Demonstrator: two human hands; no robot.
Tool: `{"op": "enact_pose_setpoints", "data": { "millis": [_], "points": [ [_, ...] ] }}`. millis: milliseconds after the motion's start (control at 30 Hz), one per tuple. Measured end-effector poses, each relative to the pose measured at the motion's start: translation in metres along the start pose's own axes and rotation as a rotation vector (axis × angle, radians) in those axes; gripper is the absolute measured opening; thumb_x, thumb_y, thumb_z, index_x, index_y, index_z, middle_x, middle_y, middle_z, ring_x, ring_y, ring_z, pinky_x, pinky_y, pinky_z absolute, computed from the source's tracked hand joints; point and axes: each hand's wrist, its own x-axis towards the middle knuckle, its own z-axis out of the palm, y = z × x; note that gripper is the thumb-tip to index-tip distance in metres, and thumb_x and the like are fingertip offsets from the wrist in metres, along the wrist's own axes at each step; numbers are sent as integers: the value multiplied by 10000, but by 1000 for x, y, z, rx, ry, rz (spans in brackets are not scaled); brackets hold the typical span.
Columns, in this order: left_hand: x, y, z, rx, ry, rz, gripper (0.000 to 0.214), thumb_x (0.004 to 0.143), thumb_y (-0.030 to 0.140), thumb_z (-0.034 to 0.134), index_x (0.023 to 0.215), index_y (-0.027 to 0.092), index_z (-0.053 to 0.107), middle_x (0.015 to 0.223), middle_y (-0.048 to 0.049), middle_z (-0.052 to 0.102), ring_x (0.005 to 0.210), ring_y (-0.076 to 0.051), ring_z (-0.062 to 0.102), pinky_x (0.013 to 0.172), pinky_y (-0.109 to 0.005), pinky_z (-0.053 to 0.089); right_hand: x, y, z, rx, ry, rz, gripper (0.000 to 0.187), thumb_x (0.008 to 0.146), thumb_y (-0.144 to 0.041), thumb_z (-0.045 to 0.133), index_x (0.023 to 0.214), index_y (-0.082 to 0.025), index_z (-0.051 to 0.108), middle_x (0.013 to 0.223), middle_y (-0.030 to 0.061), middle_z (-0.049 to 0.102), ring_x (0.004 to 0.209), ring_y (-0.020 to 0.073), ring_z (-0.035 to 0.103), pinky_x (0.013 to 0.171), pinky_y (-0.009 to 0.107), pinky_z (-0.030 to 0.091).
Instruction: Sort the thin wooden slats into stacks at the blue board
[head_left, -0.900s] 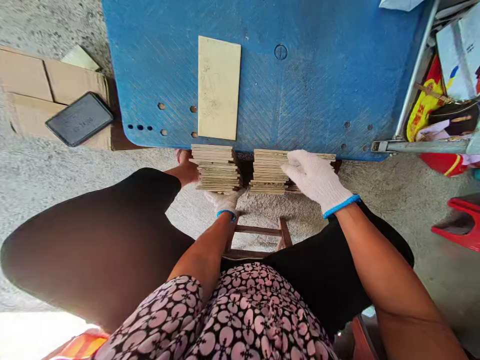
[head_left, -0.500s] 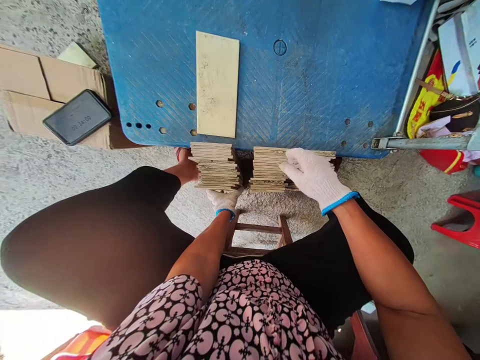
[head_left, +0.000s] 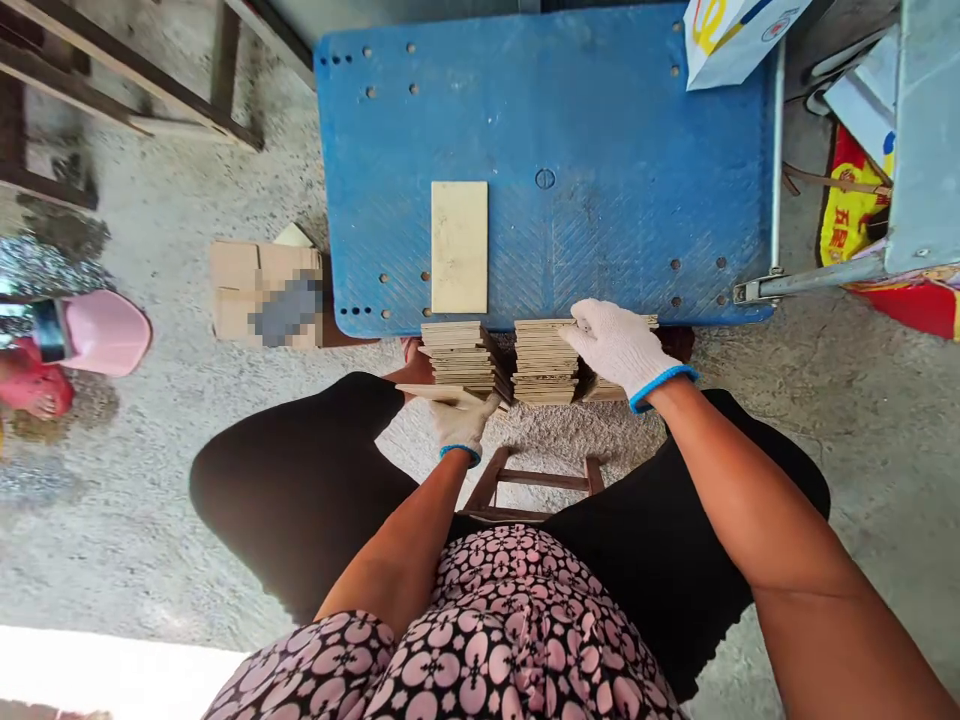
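Two stacks of thin pale boards stand on the floor against a blue platform [head_left: 600, 150]. Gloved in white, my left hand [head_left: 461, 420] is closed on one thin board [head_left: 435, 394] drawn out sideways at the bottom of the left stack [head_left: 459, 357]. My right hand [head_left: 616, 345], also gloved, rests on top of the right stack [head_left: 546, 360] with its fingers curled over the boards. A single cream board [head_left: 459, 246] lies flat on the blue platform just behind the left stack.
A wooden stool frame [head_left: 536, 480] shows between my knees. Flattened cardboard [head_left: 255, 290] lies left of the platform on the concrete. A pink cap [head_left: 101, 330] sits at far left, wooden rails at top left. A metal bar [head_left: 810, 275] and coloured bags crowd the right.
The camera has pulled back and shows more floor. My left hand has drawn one board out from the bottom of the left stack. My right hand stays on the right stack.
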Motion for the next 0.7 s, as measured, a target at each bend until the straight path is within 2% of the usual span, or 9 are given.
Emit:
{"op": "enact_pose_setpoints", "data": {
  "millis": [100, 200, 300, 467, 567, 700],
  "points": [
    [-1, 16, -10, -91, -8, 172, 775, 529, 334, 889, 1193, 143, 537, 1103, -135, 654, 1071, -284, 636, 977, -411, 507, -3, -1, -6, 13, 20, -4, 244, 953, -423, 460, 939, -198, 554, 925, 72, 631, 761, 192, 522, 602, 316, 222],
    [-1, 29, -23, -121, -5, 219, 743, 550, 289, 873, 1202, 155, 542, 1102, -125, 657, 1092, -277, 627, 987, -406, 498, -6, -2, -11, 19, 28, 5, 265, 958, -432, 456, 933, -192, 566, 939, 83, 642, 773, 199, 537, 598, 317, 228],
    [-2, 48, -45, -99, -15, 227, 677, 563, 307, 861, 1160, 166, 573, 1075, -117, 668, 1083, -295, 629, 991, -428, 490, -10, -2, -15, 5, 38, 6, 289, 964, -441, 451, 975, -183, 580, 983, 103, 649, 803, 215, 560, 601, 319, 242],
    [-5, 91, -83, 52, 21, 148, 533, 600, 426, 809, 1041, 182, 634, 1015, -104, 688, 1024, -357, 635, 976, -530, 473, -17, 1, -19, -3, 49, 9, 311, 963, -446, 452, 1009, -173, 594, 1016, 126, 653, 828, 235, 589, 603, 322, 269],
    [7, 114, -95, 29, -24, 197, 488, 625, 458, 765, 1007, 173, 660, 938, -89, 694, 964, -336, 650, 933, -498, 511, -19, 3, -21, 7, 43, 34, 307, 960, -441, 457, 1021, -176, 600, 1033, 129, 653, 834, 239, 601, 614, 322, 296],
    [40, 146, -101, 61, -29, 314, 469, 662, 464, 734, 1014, 160, 671, 917, -60, 697, 932, -285, 657, 873, -431, 553, -21, 6, -23, 9, 34, 46, 319, 960, -449, 449, 1016, -173, 600, 1035, 135, 655, 845, 251, 619, 624, 324, 328]
  ]
}}
